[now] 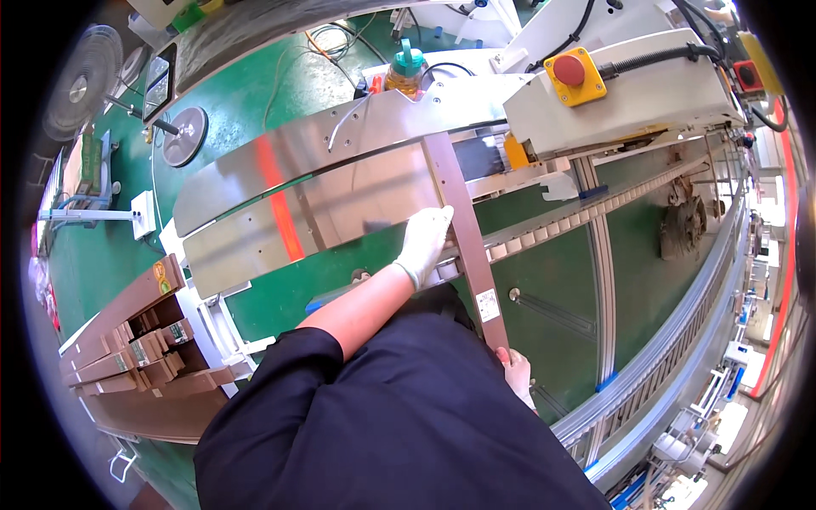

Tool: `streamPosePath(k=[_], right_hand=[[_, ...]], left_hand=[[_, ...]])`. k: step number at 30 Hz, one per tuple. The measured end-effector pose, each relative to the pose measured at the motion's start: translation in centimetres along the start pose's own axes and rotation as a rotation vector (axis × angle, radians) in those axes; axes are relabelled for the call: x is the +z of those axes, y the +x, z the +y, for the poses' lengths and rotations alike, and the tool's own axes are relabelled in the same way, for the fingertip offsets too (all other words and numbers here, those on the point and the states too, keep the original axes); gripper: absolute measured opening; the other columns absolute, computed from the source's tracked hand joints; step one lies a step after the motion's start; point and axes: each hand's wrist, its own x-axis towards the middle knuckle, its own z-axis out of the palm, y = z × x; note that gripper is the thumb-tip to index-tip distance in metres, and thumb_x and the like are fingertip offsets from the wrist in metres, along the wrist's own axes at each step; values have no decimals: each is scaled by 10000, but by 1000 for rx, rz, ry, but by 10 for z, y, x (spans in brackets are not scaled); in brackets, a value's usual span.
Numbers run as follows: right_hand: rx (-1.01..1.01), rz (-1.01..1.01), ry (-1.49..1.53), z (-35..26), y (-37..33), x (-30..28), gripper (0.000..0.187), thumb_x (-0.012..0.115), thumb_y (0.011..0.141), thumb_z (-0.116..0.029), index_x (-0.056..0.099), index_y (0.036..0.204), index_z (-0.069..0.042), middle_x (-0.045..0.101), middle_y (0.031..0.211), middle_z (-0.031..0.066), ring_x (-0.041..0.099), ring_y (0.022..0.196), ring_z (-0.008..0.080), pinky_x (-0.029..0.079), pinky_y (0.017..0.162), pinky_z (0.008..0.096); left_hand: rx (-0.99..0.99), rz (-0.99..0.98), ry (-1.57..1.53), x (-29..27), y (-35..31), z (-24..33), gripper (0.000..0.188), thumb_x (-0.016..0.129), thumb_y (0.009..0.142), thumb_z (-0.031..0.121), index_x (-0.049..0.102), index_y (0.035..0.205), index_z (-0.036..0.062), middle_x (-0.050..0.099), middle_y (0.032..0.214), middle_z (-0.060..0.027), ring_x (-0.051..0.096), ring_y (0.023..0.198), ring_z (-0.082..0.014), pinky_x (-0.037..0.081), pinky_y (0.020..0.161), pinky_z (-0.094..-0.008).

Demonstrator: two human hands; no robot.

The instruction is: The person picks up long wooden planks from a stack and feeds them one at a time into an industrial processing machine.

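A long, narrow brown board (467,225) with a white label (487,304) near its closer end slants across the middle of the view. My left hand (427,240), in a white glove, is closed on the board's left edge about midway along. Lower down, my right hand (517,372) grips its near end, the fingertips showing at the edge and part of the hand hidden behind my dark clothing. The board's far end lies over a shiny metal plate (365,191) of the machine.
On the left is a stack of brown boards and offcuts (140,365). A white machine housing with a red stop button (569,70) stands far right, above a roller rail (552,228). Beyond the plate are a teal-lidded bottle (406,68) and a fan (83,85).
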Motion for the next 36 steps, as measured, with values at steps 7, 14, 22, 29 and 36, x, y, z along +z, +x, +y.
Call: streamPosePath(k=[7, 14, 22, 29, 36], right_hand=[[61, -89, 50, 35, 33, -24, 548, 545, 1073, -476, 707, 961, 36, 702, 916, 249, 668, 906, 468, 526, 781, 475], [15, -63, 64, 111, 74, -48, 469, 530, 1094, -388, 697, 957, 29, 689, 894, 246, 660, 881, 469, 523, 767, 474], [48, -20, -20, 119, 125, -116, 486, 560, 1069, -411, 696, 913, 28, 679, 834, 255, 701, 813, 411, 522, 738, 472], [115, -98, 242, 163, 181, -171, 459, 604, 1078, -368, 696, 955, 65, 638, 793, 4, 527, 762, 97, 448, 638, 304], [211, -3, 396, 176, 225, -225, 475, 703, 998, -369, 725, 1121, 89, 746, 927, 131, 669, 881, 187, 535, 810, 349]], left_hand=[[-97, 99, -90, 38, 15, 2, 262, 627, 1059, 281, 706, 1053, 31, 747, 992, -56, 714, 806, -144, 587, 732, -299], [-115, 29, -84, 83, 53, -13, 248, 657, 1054, 278, 720, 1029, 40, 744, 974, -46, 709, 822, -138, 582, 749, -294], [24, 41, 217, 155, 106, -35, 306, 653, 1060, 272, 720, 943, -2, 719, 901, -7, 659, 767, -116, 541, 696, -279], [-128, -16, -141, 227, 153, -53, 387, 685, 1047, 316, 653, 1208, -34, 749, 1113, -118, 753, 956, -242, 634, 833, -371], [-122, -35, -11, 300, 195, -68, 408, 672, 1042, 397, 663, 1176, 11, 744, 1125, -117, 735, 1002, -223, 606, 823, -330]])
